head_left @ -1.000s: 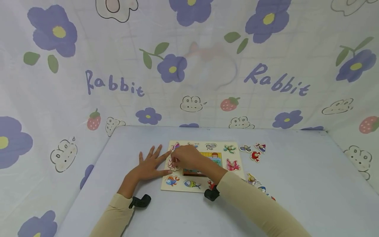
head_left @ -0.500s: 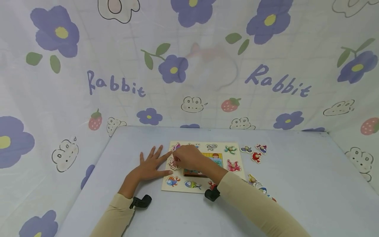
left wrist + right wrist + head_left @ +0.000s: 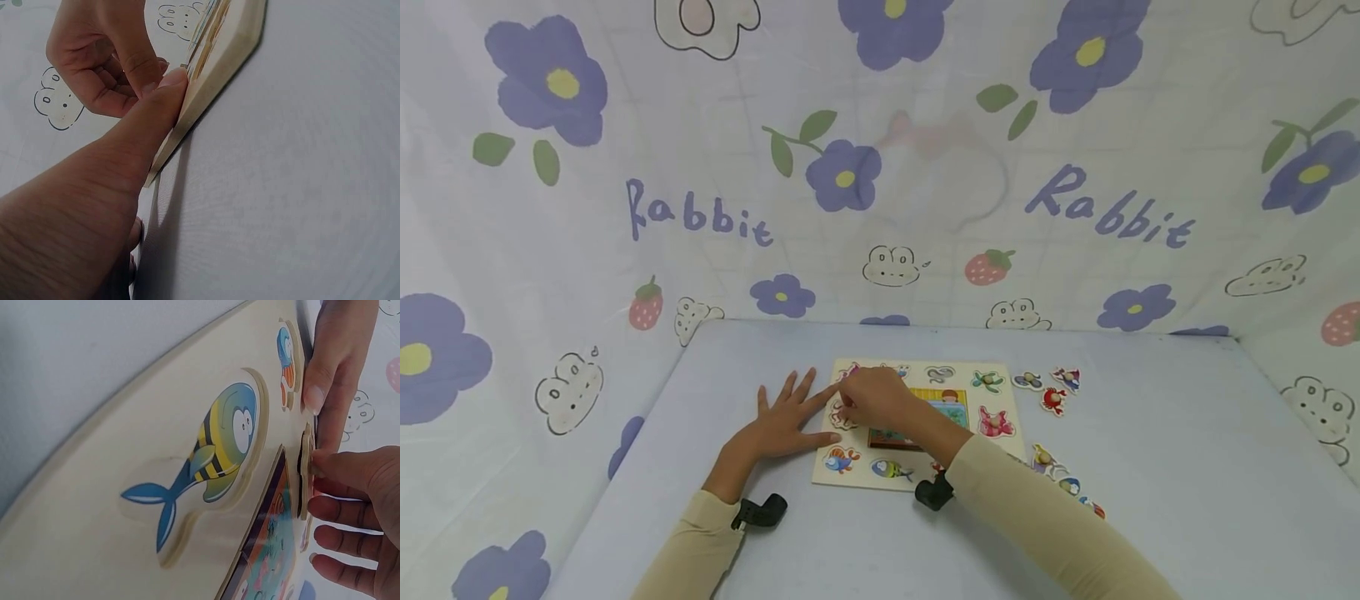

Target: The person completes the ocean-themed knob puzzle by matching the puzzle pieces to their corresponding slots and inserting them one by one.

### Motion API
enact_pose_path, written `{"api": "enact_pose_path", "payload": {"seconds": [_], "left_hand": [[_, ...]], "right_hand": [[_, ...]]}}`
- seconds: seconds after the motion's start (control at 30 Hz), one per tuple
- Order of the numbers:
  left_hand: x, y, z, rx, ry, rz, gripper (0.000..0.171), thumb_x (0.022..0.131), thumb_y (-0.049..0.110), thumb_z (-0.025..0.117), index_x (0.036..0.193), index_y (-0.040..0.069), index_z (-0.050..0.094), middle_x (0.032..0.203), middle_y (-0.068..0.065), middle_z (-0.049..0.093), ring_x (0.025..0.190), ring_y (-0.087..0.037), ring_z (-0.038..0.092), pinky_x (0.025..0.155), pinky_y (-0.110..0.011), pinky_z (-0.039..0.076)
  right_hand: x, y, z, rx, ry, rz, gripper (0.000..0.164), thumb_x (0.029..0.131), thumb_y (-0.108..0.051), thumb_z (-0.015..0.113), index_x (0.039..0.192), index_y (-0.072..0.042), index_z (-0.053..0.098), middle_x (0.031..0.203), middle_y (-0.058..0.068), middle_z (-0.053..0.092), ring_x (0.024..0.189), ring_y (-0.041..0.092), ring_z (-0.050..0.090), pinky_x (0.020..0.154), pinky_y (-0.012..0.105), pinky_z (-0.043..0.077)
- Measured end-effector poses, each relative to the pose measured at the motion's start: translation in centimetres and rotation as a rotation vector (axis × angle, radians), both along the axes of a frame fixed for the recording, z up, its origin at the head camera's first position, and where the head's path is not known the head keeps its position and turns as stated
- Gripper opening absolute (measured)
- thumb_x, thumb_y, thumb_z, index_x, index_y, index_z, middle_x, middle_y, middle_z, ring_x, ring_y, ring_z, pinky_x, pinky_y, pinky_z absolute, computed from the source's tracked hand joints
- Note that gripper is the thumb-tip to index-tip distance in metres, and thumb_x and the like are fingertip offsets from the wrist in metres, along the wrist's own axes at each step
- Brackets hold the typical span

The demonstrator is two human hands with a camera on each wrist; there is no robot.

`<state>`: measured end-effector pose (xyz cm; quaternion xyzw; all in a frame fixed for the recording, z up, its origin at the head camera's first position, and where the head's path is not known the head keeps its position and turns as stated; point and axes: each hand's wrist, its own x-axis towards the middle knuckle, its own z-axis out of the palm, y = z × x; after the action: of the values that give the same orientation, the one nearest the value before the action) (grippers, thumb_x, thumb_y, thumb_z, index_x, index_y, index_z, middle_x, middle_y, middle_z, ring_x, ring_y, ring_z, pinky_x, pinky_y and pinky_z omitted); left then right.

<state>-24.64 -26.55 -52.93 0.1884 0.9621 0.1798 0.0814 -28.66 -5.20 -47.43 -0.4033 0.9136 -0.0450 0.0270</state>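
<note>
A pale wooden peg puzzle board [image 3: 862, 477] with printed sea creatures lies on the table. My right hand [image 3: 880, 404] reaches across it and pinches a wooden puzzle piece [image 3: 305, 472] between thumb and index finger at the board's left side. The piece has a pinkish-brown outline, and the fingers cover most of it. In the right wrist view it sits at its recess, with a dark gap along its edge. My left hand [image 3: 782, 427] lies spread beside the board, its thumb [image 3: 172, 81] and index fingertip touching the left edge. A pink piece [image 3: 996, 422] sits in the board's right side.
Right of the board lie loose pieces: a red crab [image 3: 1054, 401], a grey-blue one [image 3: 1028, 380] and several more, including a yellowish one [image 3: 1045, 458] near the right forearm. A raised picture panel [image 3: 951, 408] fills the board's middle. A patterned curtain [image 3: 925, 200] hangs behind the table.
The whole head view has shifted slightly right and down. Both hands keep nearly the same places on the board, and the right hand still pinches the puzzle piece.
</note>
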Motion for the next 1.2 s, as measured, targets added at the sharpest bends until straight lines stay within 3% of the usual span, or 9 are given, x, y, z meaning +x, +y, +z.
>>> {"api": "enact_pose_path", "payload": {"seconds": [0.33, 0.57, 0.8, 1.0, 1.2], "left_hand": [[0.1, 0.5, 0.5, -0.009, -0.005, -0.006, 0.090, 0.089, 0.073, 0.059, 0.162, 0.036, 0.022, 0.170, -0.014, 0.002, 0.154, -0.044, -0.004, 0.108, -0.080, -0.008], [0.2, 0.6, 0.5, -0.021, 0.000, -0.007, 0.089, 0.090, 0.071, 0.060, 0.162, 0.034, 0.024, 0.170, -0.015, 0.004, 0.154, -0.045, -0.002, 0.107, -0.081, -0.006], [0.2, 0.4, 0.2, -0.032, -0.012, 0.001, 0.090, 0.089, 0.072, 0.060, 0.162, 0.036, 0.022, 0.170, -0.013, 0.001, 0.154, -0.043, -0.004, 0.108, -0.080, -0.008], [0.3, 0.4, 0.3, -0.023, -0.009, 0.004, 0.090, 0.089, 0.072, 0.059, 0.162, 0.034, 0.024, 0.170, -0.014, 0.003, 0.154, -0.044, -0.004, 0.107, -0.080, -0.007], [0.4, 0.3, 0.5, -0.012, 0.015, 0.001, 0.088, 0.091, 0.067, 0.062, 0.162, 0.031, 0.026, 0.170, -0.016, 0.005, 0.154, -0.046, -0.001, 0.107, -0.081, -0.006]], "right_hand": [[0.0, 0.2, -0.1, 0.004, -0.016, -0.015, 0.019, 0.095, -0.038, 0.073, 0.091, -0.019, 0.074, 0.079, -0.009, 0.068, 0.065, 0.008, 0.055, 0.065, 0.030, 0.050], [0.3, 0.2, -0.3, -0.010, -0.073, -0.037, 0.017, 0.096, -0.034, 0.072, 0.093, -0.017, 0.072, 0.080, -0.008, 0.066, 0.069, 0.010, 0.056, 0.083, 0.043, 0.054], [0.7, 0.3, -0.4, -0.017, -0.067, -0.048, 0.019, 0.098, -0.035, 0.070, 0.089, -0.018, 0.069, 0.073, -0.009, 0.060, 0.065, 0.009, 0.053, 0.067, 0.030, 0.046], [0.8, 0.6, -0.5, -0.018, -0.034, -0.030, 0.016, 0.099, -0.034, 0.068, 0.093, -0.019, 0.069, 0.078, -0.010, 0.064, 0.066, 0.008, 0.054, 0.068, 0.030, 0.048], [1.5, 1.6, 0.6, -0.038, -0.050, -0.055, 0.019, 0.098, -0.036, 0.069, 0.104, -0.019, 0.074, 0.091, -0.008, 0.071, 0.075, 0.008, 0.058, 0.074, 0.030, 0.052]]}}
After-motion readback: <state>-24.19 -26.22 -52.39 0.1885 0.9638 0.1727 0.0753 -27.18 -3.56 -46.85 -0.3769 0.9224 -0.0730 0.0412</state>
